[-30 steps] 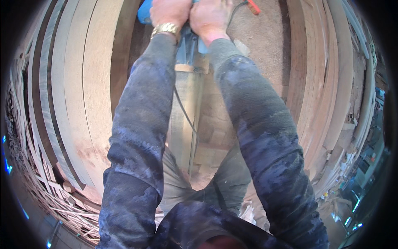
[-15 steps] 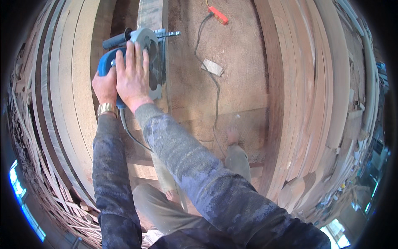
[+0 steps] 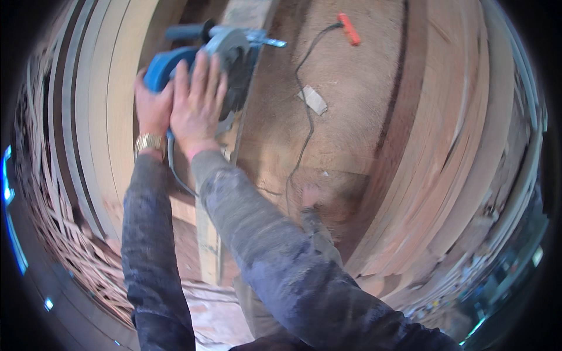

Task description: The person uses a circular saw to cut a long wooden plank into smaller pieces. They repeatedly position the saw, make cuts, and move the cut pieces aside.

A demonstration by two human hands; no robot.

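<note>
Stacks of long planks (image 3: 462, 175) curve up both sides of the view, left and right, with a sawdust-covered floor (image 3: 351, 134) between them. Thin offcut strips (image 3: 58, 245) pile at the near left.

A narrow plank (image 3: 209, 245) runs from near to far through the middle, under the tool.

Both sleeved forearms reach in from the near edge. Compared with 1 second ago, when both arms stretched straight to the far edge and the tool was almost out of view, the view now sits closer over the tool and it lies far left of centre.

The blue and grey circular saw (image 3: 216, 64) sits on the plank's far part, its black grip pointing far left. Judging from that, a cut along the plank is in hand.

Left hand (image 3: 153, 105), gold watch at the wrist, is closed around the saw's blue rear housing. Right hand (image 3: 196, 102) lies flat over the top of the saw, fingers spread and pressing, not curled.

A black cord (image 3: 304, 123) trails across the floor to an orange plug (image 3: 350, 29) at the far side. 1 small pale wood scrap (image 3: 315, 99) lies beside the cord.
</note>
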